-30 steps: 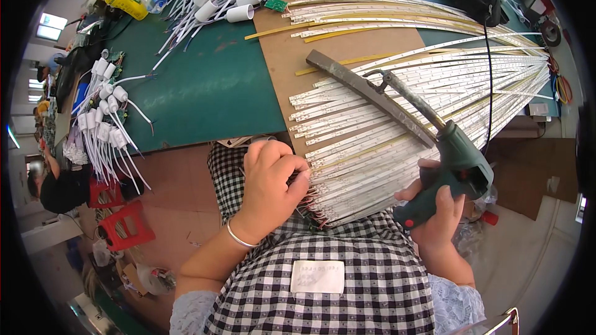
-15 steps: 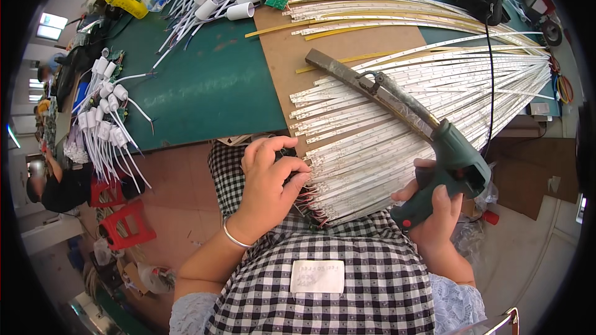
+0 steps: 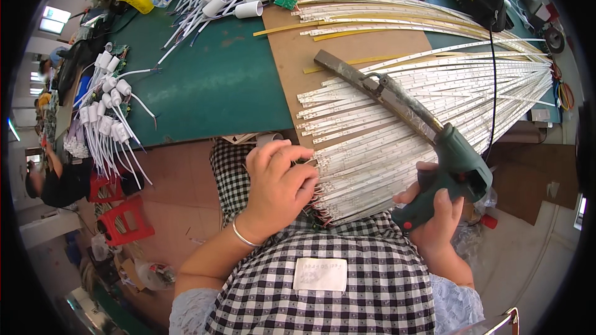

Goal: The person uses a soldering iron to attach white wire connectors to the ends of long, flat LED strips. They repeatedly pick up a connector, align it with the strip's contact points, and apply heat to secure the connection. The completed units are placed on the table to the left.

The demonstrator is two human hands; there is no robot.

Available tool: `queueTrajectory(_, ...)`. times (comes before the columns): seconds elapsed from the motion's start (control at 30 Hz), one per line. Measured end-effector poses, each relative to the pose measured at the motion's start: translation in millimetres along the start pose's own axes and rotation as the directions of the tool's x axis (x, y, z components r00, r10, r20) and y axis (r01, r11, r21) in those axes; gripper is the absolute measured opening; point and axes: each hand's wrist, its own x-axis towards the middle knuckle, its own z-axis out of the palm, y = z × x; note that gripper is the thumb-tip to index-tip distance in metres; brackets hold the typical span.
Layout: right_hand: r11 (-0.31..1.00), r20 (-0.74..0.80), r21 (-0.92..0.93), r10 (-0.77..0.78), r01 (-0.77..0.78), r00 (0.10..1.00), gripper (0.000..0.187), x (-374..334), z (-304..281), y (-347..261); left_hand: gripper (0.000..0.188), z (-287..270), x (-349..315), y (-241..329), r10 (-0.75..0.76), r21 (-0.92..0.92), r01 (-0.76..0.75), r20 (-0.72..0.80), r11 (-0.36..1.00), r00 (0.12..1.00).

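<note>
In front of me lies a fanned bundle of white LED strips (image 3: 366,155), their near-left ends carrying thin red and dark wires. My left hand (image 3: 279,180) is closed in a pinch at these ends. What sits between the fingertips is hidden. My right hand (image 3: 444,217) grips the dark green handle of a soldering gun (image 3: 460,158), with fingers round the trigger area. Its long metal barrel (image 3: 379,91) points up and left above the strips. The near strip ends rest by my checked apron (image 3: 273,279).
More white and yellow strips (image 3: 372,15) lie on a brown board (image 3: 282,56) on the green table (image 3: 211,93). White cylindrical housings with cables (image 3: 248,9) pile up behind; another cluster (image 3: 105,111) is at left. A black cord (image 3: 494,87) hangs at right. Red stools (image 3: 127,220) stand lower left.
The view has shifted slightly, moving the table scene right. My left hand's fingertips have moved a little right and down along the strip ends. My right hand keeps its grip on the soldering gun.
</note>
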Motion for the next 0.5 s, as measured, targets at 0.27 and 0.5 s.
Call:
queueTrajectory(0.27, 0.997, -0.037, -0.075, -0.035, 0.032, 0.999, 0.049, 2.0, 3.2, -2.1, 0.018, -10.8, -4.4, -6.6, 0.225, 0.060, -0.225, 0.007, 0.972, 0.974)
queueTrajectory(0.5, 0.996, -0.036, -0.070, -0.062, 0.059, 0.997, 0.050, 3.1, 3.4, -3.5, 0.022, -38.5, 113.7, -85.0, 0.303, 0.285, -0.239, -0.210, 0.928, 0.929)
